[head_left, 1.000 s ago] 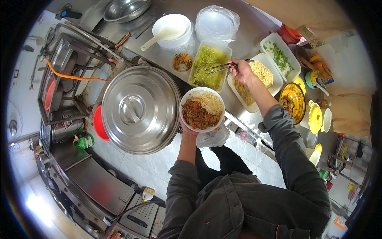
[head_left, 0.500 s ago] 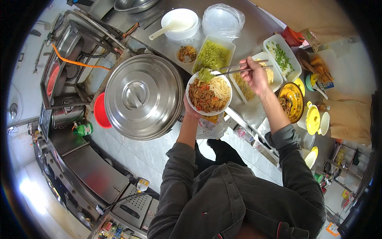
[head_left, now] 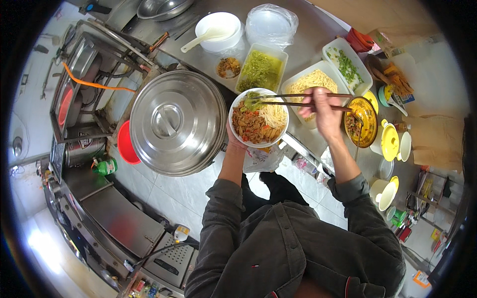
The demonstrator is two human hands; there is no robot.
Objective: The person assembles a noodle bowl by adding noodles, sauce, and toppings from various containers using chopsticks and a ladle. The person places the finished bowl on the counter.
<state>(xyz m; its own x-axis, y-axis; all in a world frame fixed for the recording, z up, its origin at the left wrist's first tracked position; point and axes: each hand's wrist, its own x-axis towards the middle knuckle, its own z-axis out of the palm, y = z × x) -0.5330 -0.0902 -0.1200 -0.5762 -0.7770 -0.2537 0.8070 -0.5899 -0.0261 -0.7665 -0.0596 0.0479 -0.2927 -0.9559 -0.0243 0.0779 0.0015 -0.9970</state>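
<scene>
My left hand (head_left: 235,137) grips a white bowl (head_left: 284,130) from below and the left side. In the bowl lie browned minced meat with red bits (head_left: 256,125), pale shredded strips (head_left: 274,115) and some green chopped vegetable (head_left: 253,101). My right hand (head_left: 320,110) is closed around a pair of dark chopsticks (head_left: 296,104). Their tips touch the green vegetable at the bowl's far left. Just beyond the bowl stands a clear tub of green chopped vegetable (head_left: 261,67). Under my right hand is a tub of pale shredded strips (head_left: 319,79).
A large lidded steel pot (head_left: 191,119) stands close left of the bowl. Farther back are a white tub with a ladle (head_left: 218,31) and bagged lids (head_left: 272,25). Chopped scallions (head_left: 351,69), a yellow sauce pot (head_left: 366,130) and yellow-lidded pots (head_left: 390,141) line the right.
The chopsticks have come down to the bowl, and the green vegetable they carried now rests on the meat. My right hand has shifted slightly nearer to me.
</scene>
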